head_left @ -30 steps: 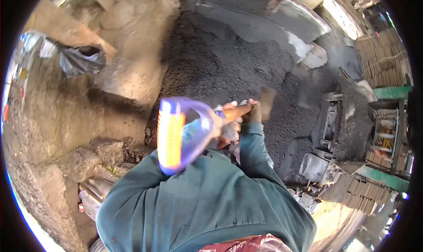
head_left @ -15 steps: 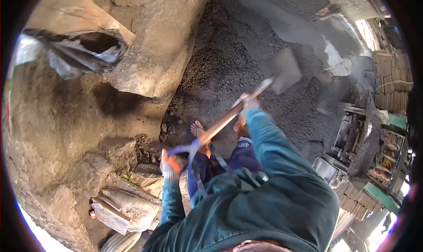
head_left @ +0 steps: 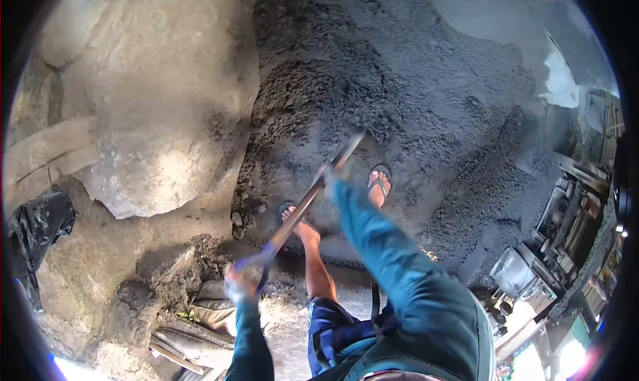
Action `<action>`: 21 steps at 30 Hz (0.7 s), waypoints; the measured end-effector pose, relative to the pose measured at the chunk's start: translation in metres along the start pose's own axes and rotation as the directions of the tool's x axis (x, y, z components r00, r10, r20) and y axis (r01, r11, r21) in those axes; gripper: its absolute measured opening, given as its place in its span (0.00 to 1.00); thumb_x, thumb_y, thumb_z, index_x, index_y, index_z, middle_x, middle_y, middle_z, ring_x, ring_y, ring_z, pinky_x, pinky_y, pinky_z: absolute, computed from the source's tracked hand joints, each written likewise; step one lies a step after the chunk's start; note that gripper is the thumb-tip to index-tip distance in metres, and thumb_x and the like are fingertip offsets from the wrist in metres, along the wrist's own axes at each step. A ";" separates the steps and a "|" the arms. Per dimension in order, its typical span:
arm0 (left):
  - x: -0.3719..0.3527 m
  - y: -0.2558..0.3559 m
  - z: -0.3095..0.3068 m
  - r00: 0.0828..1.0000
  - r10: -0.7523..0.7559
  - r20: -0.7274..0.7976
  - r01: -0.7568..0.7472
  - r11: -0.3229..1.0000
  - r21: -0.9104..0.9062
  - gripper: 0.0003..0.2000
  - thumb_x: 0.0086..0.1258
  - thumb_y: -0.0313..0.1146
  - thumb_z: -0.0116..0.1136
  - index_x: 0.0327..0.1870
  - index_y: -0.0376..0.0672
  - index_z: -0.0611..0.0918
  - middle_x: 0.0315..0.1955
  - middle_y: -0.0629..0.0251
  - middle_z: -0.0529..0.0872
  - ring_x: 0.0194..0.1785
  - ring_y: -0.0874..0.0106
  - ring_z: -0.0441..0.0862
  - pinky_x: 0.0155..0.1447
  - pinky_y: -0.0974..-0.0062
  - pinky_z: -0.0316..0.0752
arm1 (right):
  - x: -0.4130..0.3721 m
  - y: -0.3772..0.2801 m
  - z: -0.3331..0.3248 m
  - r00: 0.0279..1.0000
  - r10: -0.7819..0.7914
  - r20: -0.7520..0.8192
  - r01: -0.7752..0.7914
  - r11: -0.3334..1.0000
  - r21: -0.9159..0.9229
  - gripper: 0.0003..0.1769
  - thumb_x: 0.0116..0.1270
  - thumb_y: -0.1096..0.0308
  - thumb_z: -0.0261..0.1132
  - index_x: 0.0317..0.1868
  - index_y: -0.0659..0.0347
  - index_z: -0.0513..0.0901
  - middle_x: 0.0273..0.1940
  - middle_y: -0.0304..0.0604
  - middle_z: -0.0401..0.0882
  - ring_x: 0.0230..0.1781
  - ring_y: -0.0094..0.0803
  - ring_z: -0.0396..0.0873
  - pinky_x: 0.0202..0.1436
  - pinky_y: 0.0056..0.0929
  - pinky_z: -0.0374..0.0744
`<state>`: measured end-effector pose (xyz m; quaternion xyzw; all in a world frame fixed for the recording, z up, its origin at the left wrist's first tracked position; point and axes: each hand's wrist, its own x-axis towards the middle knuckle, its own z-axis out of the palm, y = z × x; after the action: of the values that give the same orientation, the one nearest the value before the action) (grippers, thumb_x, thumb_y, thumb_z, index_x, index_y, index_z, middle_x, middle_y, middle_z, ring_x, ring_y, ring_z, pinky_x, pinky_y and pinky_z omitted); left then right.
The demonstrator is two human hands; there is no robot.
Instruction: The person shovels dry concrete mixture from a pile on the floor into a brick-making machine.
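Note:
My left hand (head_left: 239,282) is closed on the D-shaped grip at the near end of a shovel (head_left: 293,220). Farther up, my right hand (head_left: 331,173) wraps round the wooden shaft close to its metal socket; this hand is blurred. The shaft slants up and to the right, away from my body. Its far end meets a dark, damp, grainy heap (head_left: 313,81) that looks like sand or mortar mix. I cannot make out the blade against that dark material.
My feet in flip-flops (head_left: 379,181) stand apart at the heap's near edge. A large pale rock or earth mass (head_left: 173,101) rises on the left, with black plastic (head_left: 43,224) below it. Wooden and metal clutter (head_left: 532,268) lines the right side.
The shovel's blade end has swung from the right, where the blade was visible, leftward to the dark heap. My feet are now farther apart, and the whole view has shifted.

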<state>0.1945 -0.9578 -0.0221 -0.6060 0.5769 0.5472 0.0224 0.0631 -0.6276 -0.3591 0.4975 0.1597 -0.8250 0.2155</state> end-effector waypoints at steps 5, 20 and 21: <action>-0.046 0.062 0.108 0.993 0.100 0.061 -0.102 0.994 0.033 0.24 0.72 0.57 0.61 0.23 0.50 0.72 0.13 0.72 0.69 0.14 0.76 0.65 0.15 0.74 0.59 | -0.047 -0.094 0.050 0.939 -0.057 -0.340 0.100 0.989 0.112 0.08 0.68 0.72 0.66 0.41 0.55 0.74 0.29 0.43 0.76 0.25 0.41 0.79 0.26 0.45 0.81; -0.223 -0.002 0.164 0.609 -0.326 0.723 0.256 0.944 0.210 0.26 0.69 0.65 0.53 0.26 0.50 0.74 0.17 0.72 0.70 0.17 0.74 0.68 0.18 0.71 0.65 | -0.513 -0.269 -0.075 0.291 -0.729 -0.619 0.800 0.541 -0.261 0.05 0.66 0.73 0.65 0.40 0.62 0.77 0.27 0.43 0.77 0.25 0.40 0.80 0.28 0.43 0.81; -0.295 0.020 0.188 0.617 -0.204 0.760 0.089 0.978 0.190 0.26 0.68 0.65 0.55 0.27 0.49 0.74 0.18 0.70 0.71 0.17 0.74 0.69 0.19 0.71 0.67 | -0.625 -0.304 -0.052 0.398 -0.777 -0.488 0.865 0.495 -0.082 0.07 0.67 0.69 0.65 0.42 0.61 0.77 0.28 0.44 0.77 0.26 0.41 0.80 0.30 0.44 0.82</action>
<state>0.1382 -0.6423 0.1182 -0.3538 0.4948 0.7108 0.3533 0.2033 -0.2200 0.1882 0.5511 0.3535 -0.6881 -0.3127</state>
